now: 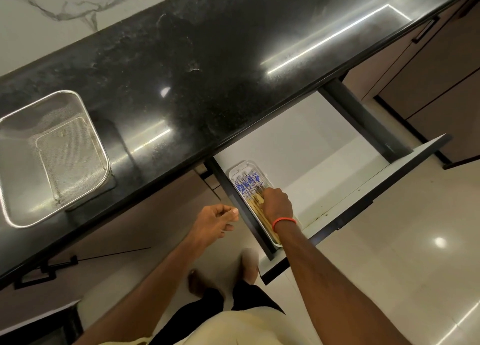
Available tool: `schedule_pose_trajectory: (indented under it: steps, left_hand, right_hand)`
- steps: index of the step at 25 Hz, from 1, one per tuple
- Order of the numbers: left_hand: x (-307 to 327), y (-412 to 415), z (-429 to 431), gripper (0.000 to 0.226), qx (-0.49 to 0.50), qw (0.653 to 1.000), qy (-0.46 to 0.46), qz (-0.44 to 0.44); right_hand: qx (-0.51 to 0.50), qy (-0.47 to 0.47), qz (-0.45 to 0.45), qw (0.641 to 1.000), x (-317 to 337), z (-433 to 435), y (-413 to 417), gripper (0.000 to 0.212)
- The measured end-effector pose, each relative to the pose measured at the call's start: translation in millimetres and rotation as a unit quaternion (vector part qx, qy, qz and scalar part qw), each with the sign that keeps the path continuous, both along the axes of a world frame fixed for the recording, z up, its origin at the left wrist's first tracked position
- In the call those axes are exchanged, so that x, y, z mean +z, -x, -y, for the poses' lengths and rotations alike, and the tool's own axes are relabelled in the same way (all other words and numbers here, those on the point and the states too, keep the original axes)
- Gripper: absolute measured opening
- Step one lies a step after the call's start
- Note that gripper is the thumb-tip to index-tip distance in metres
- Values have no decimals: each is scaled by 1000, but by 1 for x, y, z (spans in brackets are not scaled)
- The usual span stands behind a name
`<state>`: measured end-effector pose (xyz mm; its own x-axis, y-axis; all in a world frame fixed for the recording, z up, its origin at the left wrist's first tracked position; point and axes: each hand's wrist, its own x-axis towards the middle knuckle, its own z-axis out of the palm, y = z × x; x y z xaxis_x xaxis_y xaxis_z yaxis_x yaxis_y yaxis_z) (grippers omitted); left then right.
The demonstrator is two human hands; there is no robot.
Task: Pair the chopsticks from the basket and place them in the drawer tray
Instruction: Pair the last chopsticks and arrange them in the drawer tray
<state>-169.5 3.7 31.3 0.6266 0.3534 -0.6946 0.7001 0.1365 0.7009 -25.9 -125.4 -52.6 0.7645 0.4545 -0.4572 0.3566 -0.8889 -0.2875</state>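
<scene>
A steel mesh basket (52, 160) stands on the black countertop at the left, with no chopsticks showing in it. In the open white drawer (324, 162) lies a narrow white tray (242, 169) holding several wooden chopsticks (249, 186) with blue-patterned tops. My right hand (276, 205), with an orange band at the wrist, rests fingers-down on the chopsticks in the tray. Whether it grips any I cannot see. My left hand (217, 221) hovers outside the drawer to the left of the tray, fingers loosely curled, holding nothing.
The black stone countertop (207, 71) overhangs the back of the drawer. The dark drawer front (363, 201) juts into the aisle on the right. Brown cabinet doors with black handles (426, 30) run beneath the counter. My bare feet (249, 264) stand on the glossy tiled floor.
</scene>
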Motion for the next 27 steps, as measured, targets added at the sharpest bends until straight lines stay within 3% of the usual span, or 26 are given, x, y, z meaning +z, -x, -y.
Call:
schedule_pose_trajectory:
  steps: [5, 19, 27]
  left_hand:
    - [0, -4, 2, 12, -14, 1000, -4, 9]
    - [-6, 6, 2, 17, -38, 999, -5, -6]
    - [-16, 8, 10, 14, -48, 999, -6, -18]
  right_hand:
    - [69, 42, 46, 996, -3, 6, 7, 23]
    - [107, 25, 63, 992, -3, 16, 10, 32]
    - [126, 24, 83, 988, 0, 12, 8, 25]
